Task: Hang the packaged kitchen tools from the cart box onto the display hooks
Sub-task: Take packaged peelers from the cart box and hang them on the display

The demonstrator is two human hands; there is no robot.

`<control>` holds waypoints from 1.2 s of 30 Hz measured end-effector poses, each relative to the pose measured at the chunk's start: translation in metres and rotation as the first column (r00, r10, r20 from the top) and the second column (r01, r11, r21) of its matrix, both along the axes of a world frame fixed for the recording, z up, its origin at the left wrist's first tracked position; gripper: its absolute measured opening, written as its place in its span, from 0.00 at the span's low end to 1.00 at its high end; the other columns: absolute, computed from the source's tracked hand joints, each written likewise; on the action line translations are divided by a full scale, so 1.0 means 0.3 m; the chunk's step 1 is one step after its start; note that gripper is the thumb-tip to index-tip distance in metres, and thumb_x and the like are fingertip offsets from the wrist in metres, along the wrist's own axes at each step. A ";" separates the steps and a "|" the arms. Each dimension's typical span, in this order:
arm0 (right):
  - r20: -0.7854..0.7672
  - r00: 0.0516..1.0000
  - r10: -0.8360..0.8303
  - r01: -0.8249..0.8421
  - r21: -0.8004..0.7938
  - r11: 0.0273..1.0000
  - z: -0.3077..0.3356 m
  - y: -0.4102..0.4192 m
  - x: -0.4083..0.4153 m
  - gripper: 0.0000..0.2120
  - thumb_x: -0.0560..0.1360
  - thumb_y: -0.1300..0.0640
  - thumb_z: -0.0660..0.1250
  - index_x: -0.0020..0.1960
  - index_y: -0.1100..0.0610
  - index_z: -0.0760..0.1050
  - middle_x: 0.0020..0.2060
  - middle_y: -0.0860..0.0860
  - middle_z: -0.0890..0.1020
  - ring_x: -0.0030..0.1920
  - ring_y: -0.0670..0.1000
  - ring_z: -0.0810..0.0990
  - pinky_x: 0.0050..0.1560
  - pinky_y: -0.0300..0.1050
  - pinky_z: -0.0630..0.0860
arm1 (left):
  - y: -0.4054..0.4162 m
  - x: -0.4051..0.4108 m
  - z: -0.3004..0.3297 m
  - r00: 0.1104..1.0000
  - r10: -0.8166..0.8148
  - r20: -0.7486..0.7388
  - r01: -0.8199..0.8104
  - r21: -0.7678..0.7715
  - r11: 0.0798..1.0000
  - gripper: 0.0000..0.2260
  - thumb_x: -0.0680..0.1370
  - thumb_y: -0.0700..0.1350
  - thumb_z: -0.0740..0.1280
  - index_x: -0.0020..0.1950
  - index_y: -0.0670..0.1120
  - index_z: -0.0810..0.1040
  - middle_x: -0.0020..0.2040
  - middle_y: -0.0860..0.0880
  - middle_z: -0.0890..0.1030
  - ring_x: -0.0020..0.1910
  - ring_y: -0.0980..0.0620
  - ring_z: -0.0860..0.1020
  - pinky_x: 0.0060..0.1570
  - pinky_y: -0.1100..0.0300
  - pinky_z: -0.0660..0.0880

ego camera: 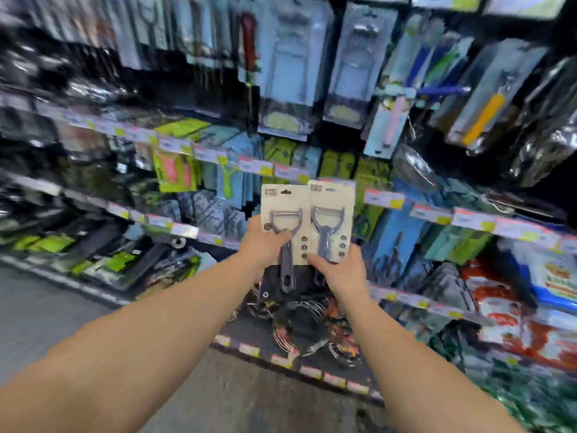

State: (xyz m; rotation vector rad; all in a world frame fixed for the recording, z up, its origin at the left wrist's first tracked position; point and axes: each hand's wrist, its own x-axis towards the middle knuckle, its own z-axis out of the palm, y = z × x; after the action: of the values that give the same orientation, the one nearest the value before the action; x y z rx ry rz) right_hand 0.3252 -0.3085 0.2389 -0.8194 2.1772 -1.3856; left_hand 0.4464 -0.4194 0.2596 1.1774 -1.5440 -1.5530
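Two packaged Y-shaped peelers on beige cards are held up side by side before the display. My left hand point(263, 242) grips the left peeler pack point(282, 203) at its lower left, thumb across the grey handle. My right hand point(340, 270) holds the right peeler pack point(335, 198) from below, fingers on its lower edge. Both cards stand upright with their hang holes at the top, the right one slightly overlapping the left. The cart box is out of view.
Rows of hanging kitchen tools in blue and green packs point(290, 85) fill the display wall behind. Shelf rails with price tags point(431, 214) run across. Metal wire items point(299, 323) lie on the bottom shelf below my hands. Grey floor point(46, 307) lies to the left.
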 end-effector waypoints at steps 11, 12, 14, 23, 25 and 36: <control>-0.067 0.931 0.358 -0.362 -0.278 0.889 0.322 -0.783 0.415 0.27 0.66 0.43 0.75 0.61 0.53 0.74 0.53 0.47 0.83 0.52 0.49 0.81 0.58 0.54 0.77 | -0.545 0.567 0.401 0.907 0.377 -0.186 -0.395 -0.070 0.916 0.17 0.76 0.38 0.72 0.63 0.43 0.72 0.52 0.46 0.81 0.39 0.54 0.78 0.24 0.65 0.73; -0.065 0.926 0.373 -0.375 -0.295 0.879 0.348 -0.841 0.444 0.24 0.69 0.46 0.75 0.61 0.53 0.73 0.52 0.47 0.82 0.52 0.49 0.81 0.57 0.54 0.77 | -0.586 0.599 0.427 0.896 0.402 -0.188 -0.424 -0.098 0.900 0.13 0.76 0.38 0.73 0.57 0.43 0.73 0.49 0.47 0.81 0.38 0.54 0.77 0.26 0.65 0.73; -0.074 0.908 0.411 -0.412 -0.326 0.851 0.392 -0.964 0.487 0.18 0.72 0.50 0.74 0.58 0.52 0.73 0.48 0.44 0.81 0.49 0.47 0.80 0.53 0.50 0.77 | -0.673 0.646 0.473 0.878 0.423 -0.223 -0.459 -0.145 0.876 0.09 0.76 0.35 0.72 0.46 0.45 0.73 0.45 0.48 0.80 0.35 0.56 0.77 0.25 0.69 0.73; -0.185 0.885 0.427 -0.465 -0.380 0.799 0.573 -1.388 0.572 0.15 0.73 0.51 0.73 0.54 0.50 0.69 0.46 0.45 0.79 0.49 0.50 0.78 0.49 0.47 0.73 | -1.057 0.740 0.626 0.833 0.460 -0.309 -0.535 -0.235 0.811 0.14 0.76 0.38 0.72 0.59 0.44 0.74 0.53 0.46 0.83 0.47 0.50 0.81 0.44 0.54 0.80; -0.193 0.885 0.424 -0.465 -0.392 0.793 0.589 -1.458 0.585 0.16 0.73 0.50 0.73 0.55 0.50 0.70 0.49 0.46 0.79 0.51 0.52 0.79 0.54 0.51 0.75 | -1.121 0.758 0.634 0.834 0.450 -0.320 -0.531 -0.244 0.811 0.16 0.76 0.39 0.73 0.62 0.46 0.75 0.56 0.47 0.83 0.53 0.46 0.82 0.56 0.46 0.79; -0.218 0.931 0.293 -0.362 -0.431 0.827 0.620 -1.847 0.772 0.32 0.71 0.44 0.72 0.70 0.54 0.66 0.63 0.51 0.77 0.62 0.54 0.76 0.63 0.57 0.74 | -1.610 0.929 0.664 0.858 0.357 -0.369 -0.457 -0.231 0.859 0.14 0.75 0.43 0.74 0.59 0.46 0.76 0.52 0.46 0.84 0.48 0.47 0.83 0.47 0.52 0.82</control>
State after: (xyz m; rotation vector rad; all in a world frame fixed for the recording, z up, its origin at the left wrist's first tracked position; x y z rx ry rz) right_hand 0.5570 -0.8626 0.4250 -1.4356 1.6921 -1.7262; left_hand 0.7250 -0.9023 0.4587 0.9471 -1.1730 -1.0959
